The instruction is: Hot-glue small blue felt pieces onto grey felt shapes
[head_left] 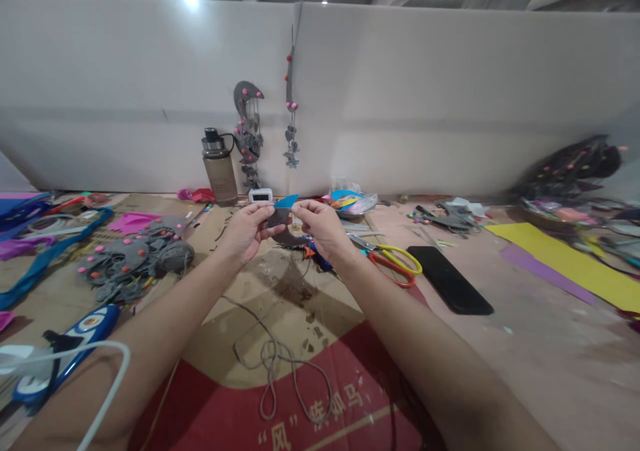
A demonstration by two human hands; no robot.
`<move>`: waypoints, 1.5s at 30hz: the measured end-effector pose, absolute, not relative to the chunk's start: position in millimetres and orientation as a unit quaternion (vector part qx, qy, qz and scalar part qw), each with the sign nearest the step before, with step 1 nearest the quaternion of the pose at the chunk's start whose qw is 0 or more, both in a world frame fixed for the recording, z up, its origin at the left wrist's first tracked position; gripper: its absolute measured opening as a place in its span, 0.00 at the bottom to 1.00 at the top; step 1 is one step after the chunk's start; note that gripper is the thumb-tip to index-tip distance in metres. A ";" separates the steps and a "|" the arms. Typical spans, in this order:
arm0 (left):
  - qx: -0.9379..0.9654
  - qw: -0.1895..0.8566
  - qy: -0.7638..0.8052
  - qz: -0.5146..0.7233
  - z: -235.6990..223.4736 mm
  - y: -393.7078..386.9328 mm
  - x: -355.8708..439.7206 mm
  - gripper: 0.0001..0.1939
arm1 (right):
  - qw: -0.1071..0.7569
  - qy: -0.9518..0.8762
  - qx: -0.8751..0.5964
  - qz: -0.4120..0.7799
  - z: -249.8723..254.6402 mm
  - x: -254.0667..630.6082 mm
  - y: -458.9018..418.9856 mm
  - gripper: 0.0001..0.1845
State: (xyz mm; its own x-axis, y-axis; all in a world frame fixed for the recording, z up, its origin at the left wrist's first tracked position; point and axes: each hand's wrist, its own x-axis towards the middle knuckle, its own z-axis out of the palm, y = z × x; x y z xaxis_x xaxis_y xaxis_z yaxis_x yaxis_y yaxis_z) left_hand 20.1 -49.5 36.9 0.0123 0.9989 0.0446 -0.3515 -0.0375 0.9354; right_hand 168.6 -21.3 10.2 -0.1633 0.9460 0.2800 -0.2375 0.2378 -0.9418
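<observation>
In the head view my left hand point(250, 229) and my right hand point(320, 225) meet above the middle of the work surface. Between their pinched fingertips is a small blue felt piece point(287, 202), pointed at its upper right. A dark grey felt piece point(278, 218) lies just under it, in the left fingers. Below the hands curves another grey felt shape point(293, 239), partly covered. A loose grey cord point(273, 354) trails over the cardboard nearer to me. Beside my right wrist lie scissors point(400, 261) with yellow and orange handles.
A black phone point(450, 281) lies right of the scissors. A blue-handled tool point(70, 354) and grey felt decorations point(135, 257) are on the left. A bottle point(219, 171) stands by the white partition point(425, 91). Yellow sheet material point(565, 254) is at the right.
</observation>
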 end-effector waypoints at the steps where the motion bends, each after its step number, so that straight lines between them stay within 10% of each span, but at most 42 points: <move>1: 0.417 0.576 0.389 0.586 36.6 -48.7 19.1 0.02 | 0.559 -0.558 -0.319 0.524 10.3 168.1 -21.8 0.13; 10: 0.427 0.574 0.392 0.578 33.5 -46.4 18.2 0.02 | 0.563 -0.568 -0.345 0.492 12.3 163.8 -24.6 0.12; 26: 0.617 0.218 0.497 0.570 19.8 -55.2 29.4 0.10 | 0.584 -0.615 -0.434 0.306 8.5 152.3 -37.2 0.12; 45: 0.443 0.494 0.404 0.630 20.8 -45.4 26.8 0.08 | 0.589 -0.640 -0.396 0.294 0.2 148.6 -40.5 0.09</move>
State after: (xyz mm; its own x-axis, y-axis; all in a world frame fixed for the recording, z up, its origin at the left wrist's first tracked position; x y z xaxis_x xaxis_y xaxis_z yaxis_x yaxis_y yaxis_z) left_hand 26.8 -45.4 20.8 -0.1198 0.9801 0.1583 -0.2633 -0.1851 0.9468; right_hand 148.6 -40.5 0.2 0.0070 0.8534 0.5212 0.1609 0.5135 -0.8429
